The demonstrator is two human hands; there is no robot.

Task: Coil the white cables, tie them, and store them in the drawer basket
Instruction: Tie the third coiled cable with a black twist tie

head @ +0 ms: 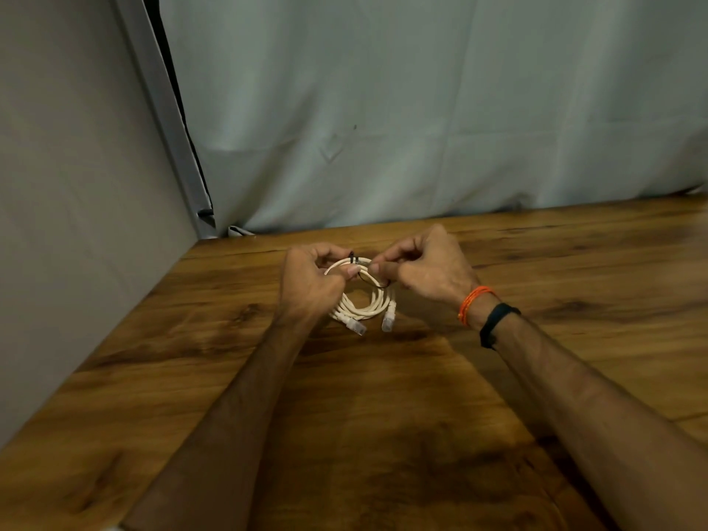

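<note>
A white cable (373, 304) is wound into a small coil above the wooden table (383, 415), its two clear plugs hanging at the near side. My left hand (308, 285) grips the coil's far left part, thumb pressed on the strands. My right hand (425, 268) pinches a thin black tie (354, 259) that wraps the top of the coil; the tie's loose end curves down to the right across the strands. Both hands meet at the top of the coil. No drawer basket is in view.
A grey panel (76, 224) stands along the table's left edge. A pale curtain (421, 109) hangs behind the table's far edge. An orange thread and a black band sit on my right wrist.
</note>
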